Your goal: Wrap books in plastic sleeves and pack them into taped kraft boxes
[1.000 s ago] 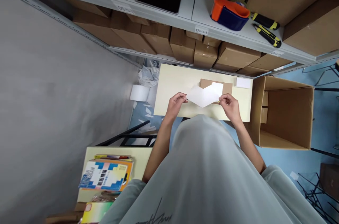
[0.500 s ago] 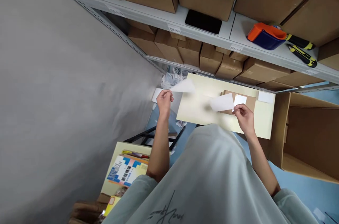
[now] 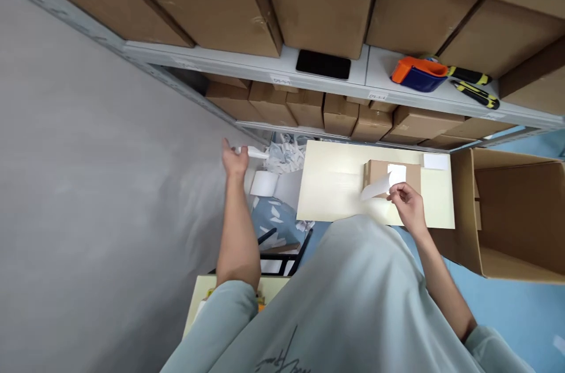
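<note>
Head view: small brown carton [image 3: 375, 173] taken as landmark; it lies on the right half of the pale desk [image 3: 331, 185], a white label [image 3: 398, 172] on its top. Right hand [image 3: 391, 192], at the carton's near edge, pinches a curled white paper [image 3: 376, 187] between thumb and fingers; the paper's free end points left, over the carton's near left corner. Left hand [image 3: 236, 155], well left of the carton and past the desk, has fingers spread; a white strip [image 3: 256, 153] shows beside its thumb, contact cannot be told. Left of the carton, off the desk: crumpled paper [image 3: 286, 152] and a white roll [image 3: 263, 183]. Right of it: a white stack [image 3: 435, 161], then a large open box [image 3: 521, 214]. Beyond it: a shelf [image 3: 366, 76] bearing a black phone [image 3: 323, 64].
</note>
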Motion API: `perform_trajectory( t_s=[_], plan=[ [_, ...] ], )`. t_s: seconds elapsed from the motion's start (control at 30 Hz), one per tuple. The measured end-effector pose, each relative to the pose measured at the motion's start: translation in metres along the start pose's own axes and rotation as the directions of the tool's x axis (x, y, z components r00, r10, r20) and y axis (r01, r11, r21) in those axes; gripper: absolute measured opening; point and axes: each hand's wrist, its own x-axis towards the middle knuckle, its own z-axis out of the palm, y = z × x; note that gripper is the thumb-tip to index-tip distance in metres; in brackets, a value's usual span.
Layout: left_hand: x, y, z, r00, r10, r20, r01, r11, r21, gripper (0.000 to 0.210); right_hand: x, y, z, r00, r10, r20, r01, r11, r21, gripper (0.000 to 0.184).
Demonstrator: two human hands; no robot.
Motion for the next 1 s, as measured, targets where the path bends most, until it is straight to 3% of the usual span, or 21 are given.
perform_trajectory(
  t_s=[0.1,0.17,0.2,0.23,0.3,0.37,0.4,0.47,0.57,0.8,1.0],
  plan=[
    [-0.021,0.02,0.022,1.0,0.015,0.0,-0.015,1.0,-0.001,0.066,0.0,-0.001,-0.004,0.999,0.032,-0.016,-0.031,0.998,0.061,0.024],
    [-0.062,0.04,0.047,0.982,0.114,0.152,-0.099,0.989,-0.106,0.053,0.002,-0.002,-0.008,0.997,0.076,-0.029,-0.072,0.99,0.119,0.027],
    [-0.09,0.051,0.06,0.948,0.172,0.268,-0.131,0.977,-0.166,0.045,0.004,-0.002,-0.01,0.994,0.103,-0.04,-0.096,0.984,0.151,0.028],
    [-0.12,0.063,0.073,0.892,0.237,0.385,-0.155,0.96,-0.232,0.038,0.007,-0.002,-0.012,0.99,0.133,-0.051,-0.121,0.975,0.185,0.03],
    [-0.183,0.086,0.097,0.713,0.36,0.601,-0.167,0.92,-0.354,0.032,0.011,-0.003,-0.017,0.98,0.188,-0.057,-0.167,0.95,0.262,0.032],
    [-0.239,0.107,0.116,0.533,0.442,0.722,-0.164,0.891,-0.424,0.033,0.014,-0.003,-0.024,0.973,0.225,-0.049,-0.195,0.92,0.339,0.034],
    [-0.261,0.116,0.124,0.491,0.462,0.739,-0.173,0.883,-0.437,0.035,0.016,-0.003,-0.028,0.971,0.233,-0.041,-0.202,0.907,0.37,0.035],
    [-0.295,0.131,0.135,0.485,0.482,0.73,-0.206,0.874,-0.441,0.035,0.017,-0.003,-0.037,0.971,0.234,-0.036,-0.199,0.89,0.411,0.036],
    [-0.323,0.148,0.144,0.518,0.509,0.688,-0.247,0.859,-0.449,0.025,0.019,0.001,-0.052,0.974,0.227,-0.027,-0.192,0.875,0.445,0.038],
    [-0.354,0.173,0.16,0.553,0.509,0.66,-0.259,0.858,-0.444,0.011,0.026,0.015,-0.09,0.981,0.191,0.021,-0.182,0.889,0.42,0.042],
    [-0.371,0.186,0.176,0.594,0.434,0.677,-0.231,0.898,-0.374,0.019,0.035,0.023,-0.116,0.991,0.129,0.026,-0.13,0.93,0.344,0.034]
  ],
)
